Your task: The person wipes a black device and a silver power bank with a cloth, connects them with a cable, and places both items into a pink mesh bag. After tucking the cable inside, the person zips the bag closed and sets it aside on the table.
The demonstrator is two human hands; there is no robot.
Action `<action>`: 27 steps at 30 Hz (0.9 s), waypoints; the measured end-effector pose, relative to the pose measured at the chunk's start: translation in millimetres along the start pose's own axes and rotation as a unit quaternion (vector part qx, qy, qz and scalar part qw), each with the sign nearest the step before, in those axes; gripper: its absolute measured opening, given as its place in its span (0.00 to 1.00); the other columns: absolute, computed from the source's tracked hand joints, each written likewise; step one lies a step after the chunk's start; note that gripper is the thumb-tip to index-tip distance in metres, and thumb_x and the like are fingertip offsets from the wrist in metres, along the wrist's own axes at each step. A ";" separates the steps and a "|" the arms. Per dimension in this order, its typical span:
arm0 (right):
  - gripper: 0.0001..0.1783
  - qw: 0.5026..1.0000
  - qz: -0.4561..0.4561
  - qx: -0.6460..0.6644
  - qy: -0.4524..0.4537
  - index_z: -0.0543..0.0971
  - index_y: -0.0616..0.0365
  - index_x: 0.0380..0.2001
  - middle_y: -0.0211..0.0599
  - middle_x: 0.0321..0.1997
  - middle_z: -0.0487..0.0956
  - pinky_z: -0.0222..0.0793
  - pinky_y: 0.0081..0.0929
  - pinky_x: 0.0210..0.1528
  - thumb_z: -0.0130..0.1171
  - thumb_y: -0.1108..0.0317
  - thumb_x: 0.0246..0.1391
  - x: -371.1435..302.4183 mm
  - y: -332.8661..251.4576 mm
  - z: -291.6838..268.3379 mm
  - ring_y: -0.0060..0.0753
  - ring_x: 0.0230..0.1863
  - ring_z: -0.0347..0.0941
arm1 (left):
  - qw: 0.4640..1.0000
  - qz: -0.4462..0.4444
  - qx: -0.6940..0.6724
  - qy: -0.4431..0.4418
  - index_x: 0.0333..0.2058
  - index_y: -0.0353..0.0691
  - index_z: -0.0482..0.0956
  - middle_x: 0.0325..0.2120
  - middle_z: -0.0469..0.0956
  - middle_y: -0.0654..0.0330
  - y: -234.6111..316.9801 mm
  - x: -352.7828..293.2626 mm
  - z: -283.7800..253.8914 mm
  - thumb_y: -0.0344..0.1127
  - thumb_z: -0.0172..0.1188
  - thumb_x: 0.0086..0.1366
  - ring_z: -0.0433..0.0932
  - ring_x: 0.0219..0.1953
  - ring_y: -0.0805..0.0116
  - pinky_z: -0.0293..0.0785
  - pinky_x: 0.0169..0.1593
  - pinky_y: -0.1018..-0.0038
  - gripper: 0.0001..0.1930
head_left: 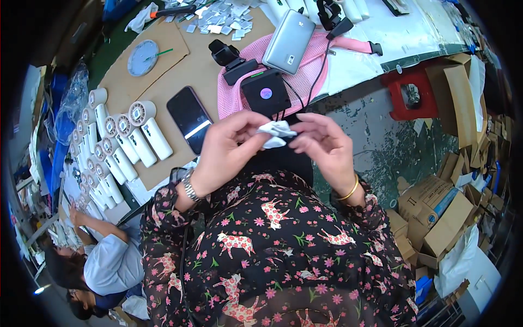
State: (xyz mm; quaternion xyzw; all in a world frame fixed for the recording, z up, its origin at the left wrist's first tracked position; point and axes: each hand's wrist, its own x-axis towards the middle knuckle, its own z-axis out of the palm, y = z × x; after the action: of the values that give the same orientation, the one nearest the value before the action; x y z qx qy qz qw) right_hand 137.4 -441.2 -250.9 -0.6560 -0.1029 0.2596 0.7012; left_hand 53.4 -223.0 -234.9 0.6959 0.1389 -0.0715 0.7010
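Observation:
Between my hands is a small crumpled white cloth or tissue (275,132); which of the two I cannot tell. My left hand (226,150) pinches it between thumb and fingers. Close by on its right side, my right hand (328,151) has its fingers bent and apart, the tips at the edge of the white piece. Just beyond my hands, a black box-shaped device (265,91) with a round sticker and cables lies on a pink mesh bag (231,98). A dark-screened phone (188,117) rests on the table to the left of my left hand.
White handheld fans (156,139) lie in rows at left. Farther back are a silver power bank (289,41), a round dish (143,58) and scattered small square pieces (223,16). A red stool (406,95) and cardboard boxes (436,212) stand at right. Another person (111,261) works at lower left.

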 end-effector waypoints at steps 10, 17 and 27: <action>0.09 0.957 -0.177 -0.208 0.097 0.82 0.63 0.44 0.32 0.37 0.85 0.75 0.20 0.36 0.63 0.79 0.61 59.3 12.4 -25.4 0.19 0.34 0.79 | 0.797 0.380 0.467 0.051 0.49 0.43 0.80 0.53 0.78 0.59 20.4 59.0 12.5 0.36 0.69 0.60 0.73 0.59 0.54 0.69 0.60 0.58 0.18; 0.10 0.869 -0.284 -0.400 0.069 0.83 0.57 0.43 0.40 0.34 0.84 0.72 0.28 0.29 0.66 0.74 0.57 92.5 14.9 -5.7 0.34 0.26 0.79 | 0.766 0.355 0.533 0.059 0.47 0.43 0.81 0.55 0.77 0.63 3.1 53.3 8.1 0.35 0.67 0.60 0.72 0.61 0.60 0.65 0.63 0.59 0.15; 0.11 0.908 -0.175 -0.377 0.049 0.83 0.58 0.44 0.40 0.36 0.86 0.72 0.30 0.28 0.66 0.73 0.57 100.8 20.7 8.1 0.33 0.25 0.80 | 0.765 0.369 0.524 0.066 0.44 0.41 0.80 0.53 0.78 0.62 -3.5 47.4 5.5 0.34 0.67 0.61 0.74 0.60 0.61 0.65 0.62 0.59 0.13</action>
State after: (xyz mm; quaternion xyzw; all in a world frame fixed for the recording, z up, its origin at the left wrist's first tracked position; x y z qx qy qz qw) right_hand 213.9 -383.7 -289.9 -0.8545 -0.2721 0.0420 0.4405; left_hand 97.9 -224.1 -252.2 0.9553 -0.1421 0.1774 0.1891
